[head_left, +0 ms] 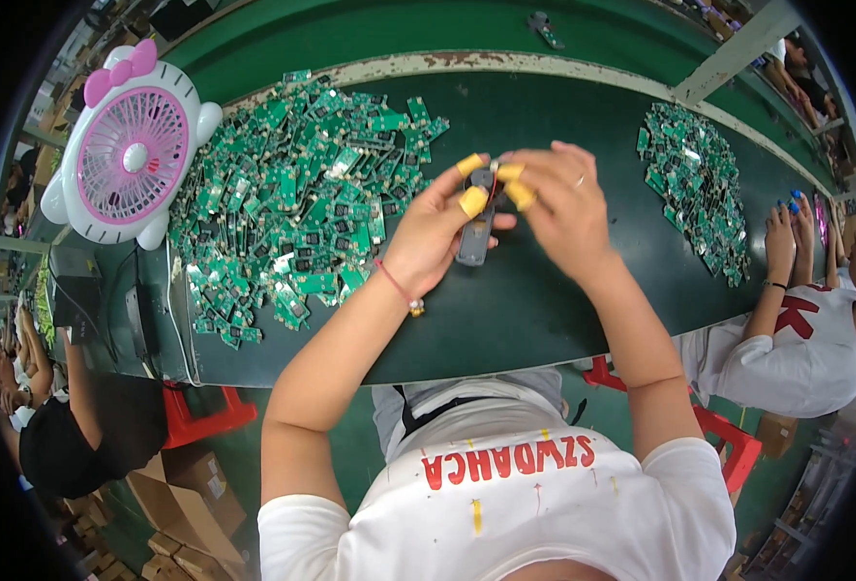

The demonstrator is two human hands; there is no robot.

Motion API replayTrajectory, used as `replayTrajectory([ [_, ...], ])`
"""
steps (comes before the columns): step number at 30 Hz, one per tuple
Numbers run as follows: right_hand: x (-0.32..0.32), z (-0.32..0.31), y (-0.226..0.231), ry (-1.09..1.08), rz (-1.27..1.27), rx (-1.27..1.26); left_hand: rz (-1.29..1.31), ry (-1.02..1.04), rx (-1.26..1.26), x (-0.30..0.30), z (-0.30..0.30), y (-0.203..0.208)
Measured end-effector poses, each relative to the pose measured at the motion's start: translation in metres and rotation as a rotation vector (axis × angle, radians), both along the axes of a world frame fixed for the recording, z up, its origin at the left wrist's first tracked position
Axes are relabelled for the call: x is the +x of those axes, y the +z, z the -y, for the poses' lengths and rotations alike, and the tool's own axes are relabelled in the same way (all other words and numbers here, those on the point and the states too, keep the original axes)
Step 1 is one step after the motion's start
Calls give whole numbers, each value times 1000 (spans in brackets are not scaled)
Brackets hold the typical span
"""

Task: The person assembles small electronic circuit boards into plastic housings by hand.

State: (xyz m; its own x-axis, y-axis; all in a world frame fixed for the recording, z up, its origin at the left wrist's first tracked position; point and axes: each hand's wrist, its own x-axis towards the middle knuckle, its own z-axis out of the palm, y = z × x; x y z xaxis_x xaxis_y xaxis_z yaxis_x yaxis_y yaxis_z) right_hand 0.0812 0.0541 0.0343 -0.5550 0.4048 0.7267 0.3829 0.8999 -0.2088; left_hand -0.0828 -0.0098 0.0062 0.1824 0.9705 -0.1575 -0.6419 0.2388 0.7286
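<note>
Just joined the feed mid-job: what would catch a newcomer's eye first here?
The big heap of green circuit boards on the dark table, left of centre. Beside it, far left, stands a pink and white fan. At centre, the left hand and right hand, with yellow fingertip covers, hold a small grey device.

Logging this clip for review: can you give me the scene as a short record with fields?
setting: dark green workbench, person seated at it
left hand: yellow finger cots, grips a small grey device
right hand: yellow finger cots, ring, pinches the top of the same device
left pile: large heap of green circuit boards
right pile: smaller heap of green circuit boards
other: pink and white desk fan at far left
co-worker: hands with blue fingertips at the right
</note>
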Motion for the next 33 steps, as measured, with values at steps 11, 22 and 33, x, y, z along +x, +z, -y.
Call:
replayTrajectory([
  [11,-5,4,8,-163,21,-348,-345,163,176,7,-1,-3],
  [22,-10,10,7,157,-213,-1256,-349,414,264,5,-3,1],
  [33,-16,15,-12,217,-295,-993,-371,369,319,6,-1,2],
])
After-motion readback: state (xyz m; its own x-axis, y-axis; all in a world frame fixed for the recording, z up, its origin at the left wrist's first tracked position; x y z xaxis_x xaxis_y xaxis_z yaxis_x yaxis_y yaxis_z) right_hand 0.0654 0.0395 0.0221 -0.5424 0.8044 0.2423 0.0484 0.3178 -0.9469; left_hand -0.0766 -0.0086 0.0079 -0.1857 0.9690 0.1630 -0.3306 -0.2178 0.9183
